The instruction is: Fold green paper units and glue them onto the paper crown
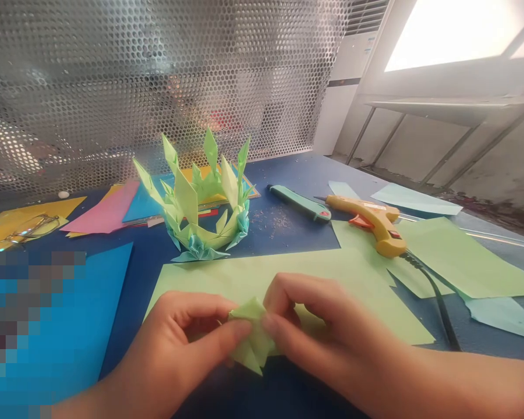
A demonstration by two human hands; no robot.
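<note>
Pale green paper, folded into a small pointed piece (252, 337), sits between both hands just above the near edge of the dark blue table (297, 174). The left hand (179, 343) pinches its left side with thumb and forefinger; the right hand (318, 326) grips its right side, fingers curled over the top. Its points aim down toward the person, and both hands are equally close. Beneath lies a flat light green sheet (288, 273); behind stands a spiky green folded-paper crown (203, 203), with a yellow glue gun (375, 224) to the right.

At nine o'clock a pixelated patch (30, 326) hides the blue sheet; fingers cover most of the folded green piece (253, 337).
</note>
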